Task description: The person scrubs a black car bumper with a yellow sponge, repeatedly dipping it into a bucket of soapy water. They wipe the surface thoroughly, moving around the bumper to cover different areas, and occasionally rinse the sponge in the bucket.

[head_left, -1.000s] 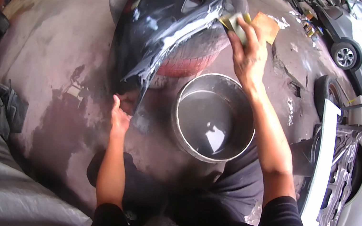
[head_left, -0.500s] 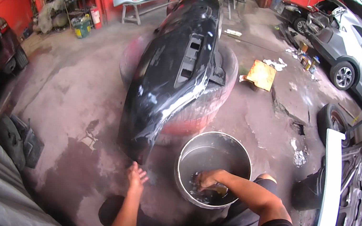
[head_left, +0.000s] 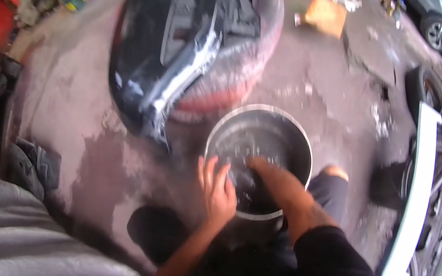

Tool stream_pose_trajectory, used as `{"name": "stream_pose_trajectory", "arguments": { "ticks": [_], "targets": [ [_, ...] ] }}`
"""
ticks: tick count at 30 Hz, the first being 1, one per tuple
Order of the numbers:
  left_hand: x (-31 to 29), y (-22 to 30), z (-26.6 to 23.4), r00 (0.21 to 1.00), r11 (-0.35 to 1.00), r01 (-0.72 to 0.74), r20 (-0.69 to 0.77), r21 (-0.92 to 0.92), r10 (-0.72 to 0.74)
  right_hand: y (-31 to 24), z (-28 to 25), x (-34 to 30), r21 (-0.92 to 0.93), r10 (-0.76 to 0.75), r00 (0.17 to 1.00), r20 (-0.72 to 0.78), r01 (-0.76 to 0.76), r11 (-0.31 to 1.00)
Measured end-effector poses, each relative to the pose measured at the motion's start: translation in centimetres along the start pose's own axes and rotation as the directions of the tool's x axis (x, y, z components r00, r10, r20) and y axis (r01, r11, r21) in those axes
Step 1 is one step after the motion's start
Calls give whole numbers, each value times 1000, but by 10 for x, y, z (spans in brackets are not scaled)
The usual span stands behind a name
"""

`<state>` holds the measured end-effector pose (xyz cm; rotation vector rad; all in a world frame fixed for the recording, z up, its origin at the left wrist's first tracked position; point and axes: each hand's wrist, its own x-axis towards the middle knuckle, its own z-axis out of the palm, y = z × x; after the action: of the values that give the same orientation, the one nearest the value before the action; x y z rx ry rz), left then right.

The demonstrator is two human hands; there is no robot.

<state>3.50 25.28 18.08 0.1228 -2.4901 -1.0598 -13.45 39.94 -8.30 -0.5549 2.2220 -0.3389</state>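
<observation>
Round tub point(head_left: 264, 119), dark-walled with a thin pale rim, holds murky grey water point(head_left: 237, 144), its surface broken by splashes and bright glints. Person's right hand point(head_left: 259, 163) is down inside the tub, mostly hidden; can't tell if it is closed or gripping anything. Left hand point(head_left: 218, 192) is open at the tub's near-left rim, fingers loosely spread, nothing seen in it; rim contact unclear.

Car bumper point(head_left: 134, 58) sits beyond the tub to the left: glossy black, long curved shell, rectangular recess, chalky white streaks point(head_left: 192, 68) along its edge. It rests on a tyre point(head_left: 230, 83), fat and round, dusted dull pink-red.

Floor point(head_left: 61, 104) around the tub: rough concrete, stained, dark wet patch point(head_left: 99, 175) to the tub's left. Flat orange square point(head_left: 326, 17) well beyond the tub. Right of the tub, long smooth white strip panel point(head_left: 414, 201) against a bare metal door frame point(head_left: 430, 234) with cutouts. Wrinkled grey sheeting point(head_left: 31, 240) lies to the tub's near left.
</observation>
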Motion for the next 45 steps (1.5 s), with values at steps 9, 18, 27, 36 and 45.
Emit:
{"name": "stream_pose_trajectory", "arguments": {
  "ticks": [9,18,27,36,45],
  "targets": [
    [11,18,-25,887,921,49,406,387,-218,-92,-83,-167,-131,-63,973,-224,34,991],
    [71,124,-203,818,920,390,453,17,-355,-94,-284,-420,83,65,821,-567,-22,996],
    [-53,55,-315,320,772,32,725,635,-610,90,-359,-575,216,171,800,-575,-53,975],
    [101,203,-113,266,459,838,515,294,-815,338,-356,-608,438,568,809,-152,-460,772],
    [248,271,-79,611,734,651,442,191,-657,315,-576,-424,685,208,915,-346,95,723]
  ]
}}
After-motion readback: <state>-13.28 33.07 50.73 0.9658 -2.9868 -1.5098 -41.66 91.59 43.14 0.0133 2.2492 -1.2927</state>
